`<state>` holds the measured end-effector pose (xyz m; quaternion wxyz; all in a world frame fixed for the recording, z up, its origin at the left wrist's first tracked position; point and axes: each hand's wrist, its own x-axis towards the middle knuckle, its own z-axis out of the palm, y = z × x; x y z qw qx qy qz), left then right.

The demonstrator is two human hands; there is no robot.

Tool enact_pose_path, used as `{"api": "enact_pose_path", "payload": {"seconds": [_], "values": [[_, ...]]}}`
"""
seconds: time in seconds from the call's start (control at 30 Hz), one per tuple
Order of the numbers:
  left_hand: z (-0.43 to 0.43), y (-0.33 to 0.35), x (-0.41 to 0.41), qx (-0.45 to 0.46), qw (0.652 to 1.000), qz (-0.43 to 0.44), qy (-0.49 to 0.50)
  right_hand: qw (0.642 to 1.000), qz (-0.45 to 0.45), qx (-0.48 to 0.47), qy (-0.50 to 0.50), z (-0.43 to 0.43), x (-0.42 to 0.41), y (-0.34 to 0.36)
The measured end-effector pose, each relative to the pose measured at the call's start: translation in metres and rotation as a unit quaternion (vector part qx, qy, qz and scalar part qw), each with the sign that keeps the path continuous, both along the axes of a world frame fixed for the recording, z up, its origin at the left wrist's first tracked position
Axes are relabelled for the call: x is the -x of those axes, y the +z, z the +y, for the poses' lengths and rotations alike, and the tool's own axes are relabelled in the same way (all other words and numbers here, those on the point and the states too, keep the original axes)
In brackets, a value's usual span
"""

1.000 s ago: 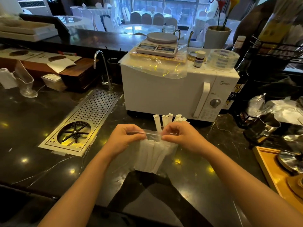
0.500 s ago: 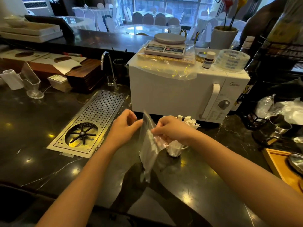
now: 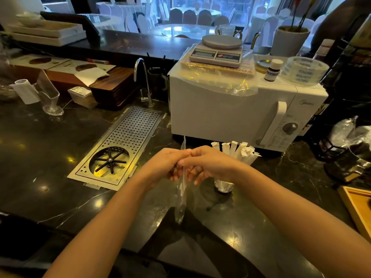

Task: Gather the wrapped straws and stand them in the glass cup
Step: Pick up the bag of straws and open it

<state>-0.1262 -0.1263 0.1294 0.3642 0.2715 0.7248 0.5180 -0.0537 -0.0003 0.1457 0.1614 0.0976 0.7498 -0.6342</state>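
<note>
Head view. Both hands meet at the centre of the frame, above the dark marble counter (image 3: 50, 157). The left hand (image 3: 166, 167) and the right hand (image 3: 208, 165) are pressed together, fingertips touching at the top, and both are curled closed around a clear plastic bag (image 3: 181, 197). The bag is folded narrow; it hangs straight down from the grip, and a thin strip of it projects above the hands. Whether any straw remains inside the bag cannot be told.

The wrapped straws (image 3: 239, 152) stand upright as a white bundle in the glass cup (image 3: 223, 186), just right of centre. The right hand and wrist cover the middle of the cup; only its base and the straw tops show. The cup stands on the counter, just in front of the white microwave (image 3: 220, 113) in the upper right of the frame.

Left of centre, a perforated steel drain tray (image 3: 124, 145) is set into the counter.
</note>
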Motion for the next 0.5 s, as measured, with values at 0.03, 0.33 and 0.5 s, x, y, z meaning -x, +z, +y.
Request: {"api": "enact_pose_path", "payload": {"seconds": [0.03,0.33,0.5], "values": [[0.000,0.000,0.001,-0.002,1.000,-0.002,-0.001,1.000,0.001,0.004,0.001,0.000,0.001,0.000],[-0.004,-0.005,0.009,-0.038,0.998,-0.044,-0.015,0.999,0.006,0.043,-0.017,0.002,0.008,-0.007],[-0.004,-0.010,0.014,-0.052,0.997,-0.049,-0.036,0.998,0.005,0.066,-0.015,0.004,0.010,-0.011]]}}
